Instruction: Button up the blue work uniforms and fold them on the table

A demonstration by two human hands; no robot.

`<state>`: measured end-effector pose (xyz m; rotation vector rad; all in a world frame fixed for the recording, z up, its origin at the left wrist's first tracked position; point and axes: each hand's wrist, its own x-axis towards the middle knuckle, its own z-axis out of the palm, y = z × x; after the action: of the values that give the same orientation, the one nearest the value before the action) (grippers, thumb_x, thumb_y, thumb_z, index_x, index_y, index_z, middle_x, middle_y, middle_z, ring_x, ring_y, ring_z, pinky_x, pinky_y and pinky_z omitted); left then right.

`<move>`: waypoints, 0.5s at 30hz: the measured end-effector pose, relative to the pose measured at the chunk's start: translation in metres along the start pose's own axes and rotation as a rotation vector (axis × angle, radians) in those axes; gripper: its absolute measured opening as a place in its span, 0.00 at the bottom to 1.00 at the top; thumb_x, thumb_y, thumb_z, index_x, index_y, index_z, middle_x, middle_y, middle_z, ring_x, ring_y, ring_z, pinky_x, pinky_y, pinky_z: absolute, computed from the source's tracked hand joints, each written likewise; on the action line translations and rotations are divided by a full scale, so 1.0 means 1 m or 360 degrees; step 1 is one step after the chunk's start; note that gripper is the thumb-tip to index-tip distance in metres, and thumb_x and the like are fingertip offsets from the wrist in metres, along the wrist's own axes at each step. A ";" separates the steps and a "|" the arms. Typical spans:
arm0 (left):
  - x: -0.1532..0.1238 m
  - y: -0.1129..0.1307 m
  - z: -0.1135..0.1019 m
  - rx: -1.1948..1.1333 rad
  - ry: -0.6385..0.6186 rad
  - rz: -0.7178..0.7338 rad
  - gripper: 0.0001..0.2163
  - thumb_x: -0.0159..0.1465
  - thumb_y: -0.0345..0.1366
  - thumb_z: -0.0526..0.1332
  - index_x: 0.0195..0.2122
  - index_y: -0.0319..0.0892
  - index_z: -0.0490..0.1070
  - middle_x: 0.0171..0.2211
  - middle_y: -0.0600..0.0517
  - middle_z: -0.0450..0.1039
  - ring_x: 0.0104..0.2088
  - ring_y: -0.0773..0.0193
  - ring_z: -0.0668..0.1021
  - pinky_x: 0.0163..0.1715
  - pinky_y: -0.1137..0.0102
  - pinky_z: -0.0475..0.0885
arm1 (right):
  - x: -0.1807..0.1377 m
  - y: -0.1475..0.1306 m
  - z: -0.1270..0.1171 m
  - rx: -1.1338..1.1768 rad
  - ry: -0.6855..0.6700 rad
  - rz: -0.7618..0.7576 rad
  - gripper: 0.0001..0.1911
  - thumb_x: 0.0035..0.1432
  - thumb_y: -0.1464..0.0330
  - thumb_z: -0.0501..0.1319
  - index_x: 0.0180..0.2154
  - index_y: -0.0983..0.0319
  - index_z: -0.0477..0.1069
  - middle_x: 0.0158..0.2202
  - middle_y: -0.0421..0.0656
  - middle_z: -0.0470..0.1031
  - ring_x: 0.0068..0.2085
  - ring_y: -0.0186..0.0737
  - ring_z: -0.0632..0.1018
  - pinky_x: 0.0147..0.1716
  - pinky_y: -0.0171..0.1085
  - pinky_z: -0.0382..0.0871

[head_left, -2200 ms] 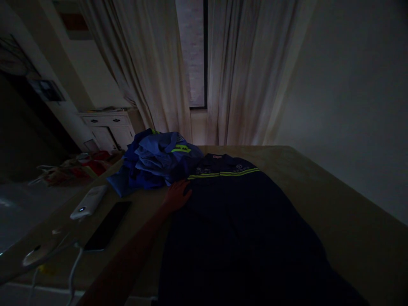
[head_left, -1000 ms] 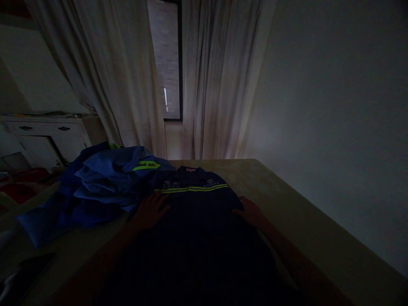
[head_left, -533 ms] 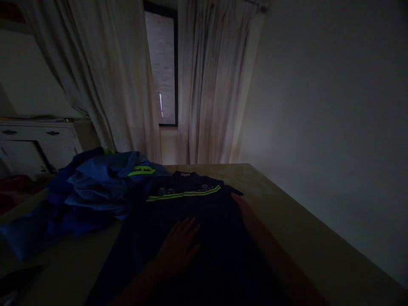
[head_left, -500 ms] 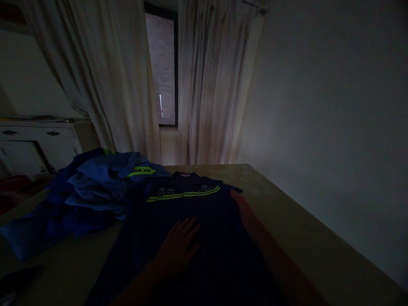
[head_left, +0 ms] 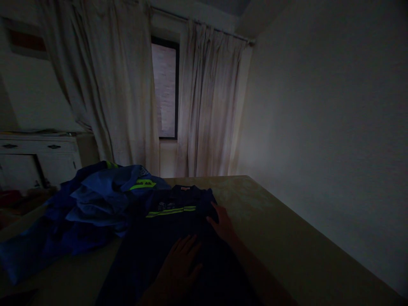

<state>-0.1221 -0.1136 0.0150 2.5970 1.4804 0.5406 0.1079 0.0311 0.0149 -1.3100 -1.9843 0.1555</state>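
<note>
A dark navy work jacket (head_left: 165, 227) lies spread on the bed-like surface, collar at the far end. A yellow-green stripe (head_left: 168, 211) crosses its chest, with pale printing above the left part. The jacket's right side is folded inward over the front and covers the stripe's right end. My left hand (head_left: 180, 263) rests flat on the middle of the jacket, fingers stretched out. At the folded right edge, my right hand (head_left: 222, 223) lies on the cloth with thumb and forefinger apart. Much of the lower jacket is lost in darkness.
A heap of blue clothes (head_left: 98, 199) with yellow-green strips lies left of the jacket. The patterned surface (head_left: 261, 212) runs along the wall (head_left: 325, 127) on the right. Behind are curtains (head_left: 210, 102), a window (head_left: 165, 89) and a white cabinet (head_left: 57, 159).
My right hand has moved left, and the jacket's right side has folded inward, covering part of the stripe and printing. My left hand stays flat on the cloth. The view has tilted up slightly.
</note>
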 end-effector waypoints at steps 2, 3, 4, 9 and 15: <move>0.001 -0.001 0.002 -0.0003 0.0003 -0.0007 0.25 0.72 0.53 0.51 0.70 0.60 0.55 0.71 0.53 0.56 0.69 0.51 0.63 0.68 0.46 0.60 | 0.001 -0.002 0.002 -0.0071 -0.0099 -0.0031 0.44 0.61 0.52 0.64 0.72 0.54 0.51 0.65 0.52 0.66 0.65 0.56 0.67 0.63 0.54 0.62; 0.001 -0.001 0.003 -0.0001 0.0008 -0.0010 0.25 0.72 0.54 0.51 0.70 0.60 0.56 0.71 0.53 0.56 0.69 0.51 0.63 0.67 0.46 0.60 | 0.003 -0.006 0.003 -0.0129 -0.0111 -0.0042 0.47 0.58 0.50 0.65 0.72 0.54 0.50 0.66 0.52 0.65 0.66 0.58 0.66 0.64 0.55 0.59; 0.001 -0.002 0.005 0.0003 0.0014 -0.0008 0.25 0.72 0.53 0.51 0.70 0.59 0.56 0.71 0.53 0.56 0.69 0.51 0.63 0.67 0.46 0.60 | 0.006 -0.012 0.005 -0.0186 -0.0109 -0.0044 0.48 0.57 0.49 0.67 0.72 0.54 0.51 0.66 0.53 0.64 0.67 0.60 0.64 0.65 0.57 0.56; -0.001 -0.006 0.010 0.0030 0.0096 0.0049 0.26 0.73 0.52 0.51 0.71 0.59 0.53 0.72 0.53 0.55 0.69 0.52 0.63 0.67 0.47 0.61 | 0.044 -0.024 0.016 0.0001 -0.0238 0.0089 0.32 0.58 0.55 0.65 0.61 0.60 0.70 0.61 0.54 0.72 0.62 0.55 0.72 0.63 0.51 0.59; 0.000 -0.005 0.011 -0.0017 0.0086 0.0033 0.23 0.73 0.44 0.52 0.69 0.57 0.57 0.70 0.53 0.59 0.68 0.55 0.65 0.68 0.51 0.61 | 0.092 0.019 -0.051 0.0369 0.0548 0.0607 0.29 0.58 0.48 0.58 0.48 0.62 0.78 0.44 0.52 0.83 0.46 0.51 0.81 0.49 0.45 0.73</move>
<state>-0.1224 -0.1103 0.0031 2.6126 1.4635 0.6235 0.1361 0.1024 0.0892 -1.4396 -1.3749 0.3088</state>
